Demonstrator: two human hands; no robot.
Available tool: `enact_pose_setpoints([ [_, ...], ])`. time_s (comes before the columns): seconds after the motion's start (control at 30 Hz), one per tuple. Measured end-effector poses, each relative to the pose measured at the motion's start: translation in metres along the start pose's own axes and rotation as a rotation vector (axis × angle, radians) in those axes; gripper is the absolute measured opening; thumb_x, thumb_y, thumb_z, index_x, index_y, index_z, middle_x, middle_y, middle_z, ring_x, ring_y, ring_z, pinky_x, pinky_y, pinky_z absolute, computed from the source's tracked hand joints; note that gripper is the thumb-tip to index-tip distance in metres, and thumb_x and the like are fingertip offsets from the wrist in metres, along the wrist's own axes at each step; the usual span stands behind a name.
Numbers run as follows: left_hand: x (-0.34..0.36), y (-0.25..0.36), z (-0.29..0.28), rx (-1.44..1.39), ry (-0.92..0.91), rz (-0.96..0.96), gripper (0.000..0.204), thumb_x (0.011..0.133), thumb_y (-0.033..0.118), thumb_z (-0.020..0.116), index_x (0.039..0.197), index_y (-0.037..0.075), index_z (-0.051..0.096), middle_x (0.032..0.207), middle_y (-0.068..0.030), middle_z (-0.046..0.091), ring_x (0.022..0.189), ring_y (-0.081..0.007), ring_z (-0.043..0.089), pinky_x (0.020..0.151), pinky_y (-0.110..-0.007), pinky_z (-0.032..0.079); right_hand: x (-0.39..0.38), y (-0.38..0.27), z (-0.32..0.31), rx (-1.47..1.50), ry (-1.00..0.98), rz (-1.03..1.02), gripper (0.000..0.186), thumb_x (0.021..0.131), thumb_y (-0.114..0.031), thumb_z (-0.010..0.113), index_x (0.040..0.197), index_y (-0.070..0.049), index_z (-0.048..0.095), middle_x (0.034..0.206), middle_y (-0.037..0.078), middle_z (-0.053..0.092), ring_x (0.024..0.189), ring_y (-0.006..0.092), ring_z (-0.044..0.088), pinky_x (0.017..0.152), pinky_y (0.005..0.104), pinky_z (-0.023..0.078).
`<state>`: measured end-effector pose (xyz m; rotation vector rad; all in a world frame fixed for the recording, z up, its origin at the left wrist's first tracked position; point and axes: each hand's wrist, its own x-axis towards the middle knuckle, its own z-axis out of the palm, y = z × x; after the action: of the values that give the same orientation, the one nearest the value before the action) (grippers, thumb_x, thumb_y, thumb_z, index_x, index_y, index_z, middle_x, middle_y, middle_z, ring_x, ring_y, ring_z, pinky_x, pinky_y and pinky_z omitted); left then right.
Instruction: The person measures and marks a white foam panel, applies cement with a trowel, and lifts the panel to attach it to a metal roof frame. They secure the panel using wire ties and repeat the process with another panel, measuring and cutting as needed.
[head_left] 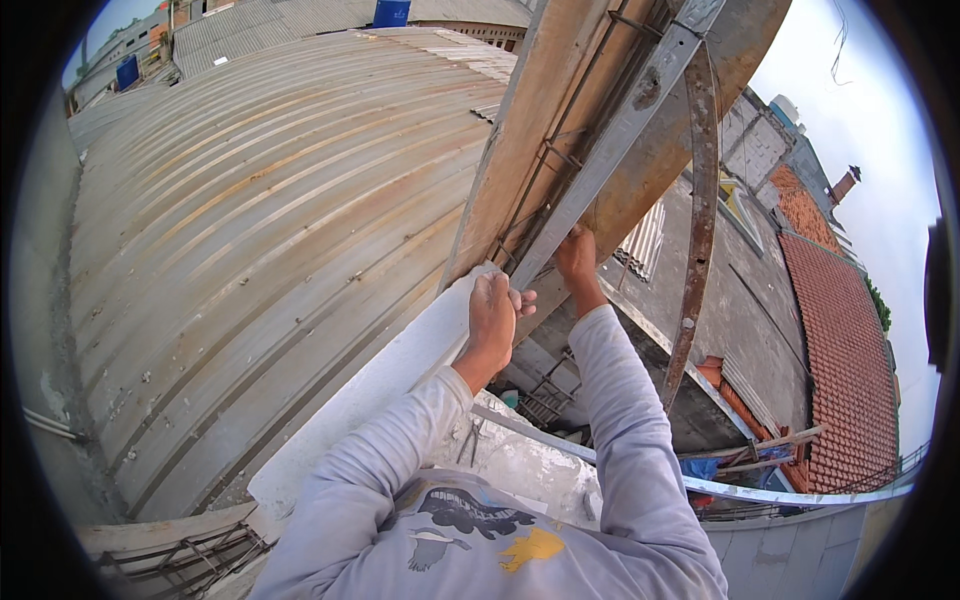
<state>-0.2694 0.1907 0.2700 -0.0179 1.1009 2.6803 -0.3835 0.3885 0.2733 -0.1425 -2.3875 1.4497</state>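
A wooden formwork column (505,170) with thin reinforcing bars inside rises in front of me, crossed lengthwise by a long grey metal bar (630,118). My left hand (492,325) is closed around the bar's lower end, beside a white block ledge (380,395). My right hand (578,265) is higher and farther right, its fingers curled at the bar's right edge against the darker board (735,45); what they hold is hidden. A rusty perforated strip (697,250) hangs to the right of that hand.
Below left spreads a corrugated metal roof (240,240); to the right are a concrete roof (745,310) and red tiles (840,370). An opening (540,375) drops away under my arms. A long metal rail (790,493) crosses low at right, and exposed rebar (190,560) lies at lower left.
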Motion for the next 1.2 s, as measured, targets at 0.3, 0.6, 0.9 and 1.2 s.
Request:
enact_pose_setpoints([
  [0.3, -0.053, -0.026, -0.012, 0.113, -0.034, 0.425, 0.036, 0.114, 0.031, 0.034, 0.119, 0.001, 0.053, 0.102, -0.0117, 0.066, 0.114, -0.0251, 0.063, 0.102, -0.040, 0.050, -0.056, -0.002, -0.013, -0.317, 0.113, -0.015, 0.042, 0.105, -0.033, 0.060, 0.118, 0.007, 0.066, 0.087, 0.014, 0.071, 0.085, 0.0231, 0.073, 0.072, 0.0354, 0.058],
  [0.6, -0.106, -0.073, -0.019, 0.853, -0.518, 0.675, 0.030, 0.109, 0.017, 0.046, 0.129, -0.001, 0.059, 0.135, -0.0193, 0.060, 0.145, -0.0401, 0.040, 0.116, -0.049, 0.038, -0.128, -0.023, -0.005, 0.195, -0.363, 0.517, 0.050, 0.107, -0.039, 0.052, 0.122, 0.006, 0.066, 0.111, 0.019, 0.071, 0.083, 0.0226, 0.072, 0.066, 0.0305, 0.056],
  [0.9, -0.106, -0.094, -0.040, 1.062, -0.332, 0.588, 0.036, 0.101, 0.021, 0.060, 0.129, -0.002, 0.063, 0.142, -0.0247, 0.051, 0.142, -0.0442, 0.040, 0.116, -0.050, 0.038, -0.097, 0.032, -0.016, -0.526, -0.253, -0.138, 0.030, 0.100, -0.027, 0.061, 0.111, -0.002, 0.074, 0.100, 0.016, 0.075, 0.093, 0.0285, 0.071, 0.084, 0.0379, 0.053],
  [1.2, -0.043, -0.013, -0.027, 1.260, -0.136, 0.554, 0.018, 0.093, 0.012, 0.067, 0.105, 0.001, 0.073, 0.106, -0.0194, 0.071, 0.110, -0.0394, 0.064, 0.094, -0.046, 0.051, -0.077, 0.068, -0.011, -0.512, -0.195, -0.186, 0.033, 0.098, -0.031, 0.063, 0.113, -0.003, 0.073, 0.099, 0.027, 0.071, 0.097, 0.0464, 0.068, 0.084, 0.0487, 0.053],
])
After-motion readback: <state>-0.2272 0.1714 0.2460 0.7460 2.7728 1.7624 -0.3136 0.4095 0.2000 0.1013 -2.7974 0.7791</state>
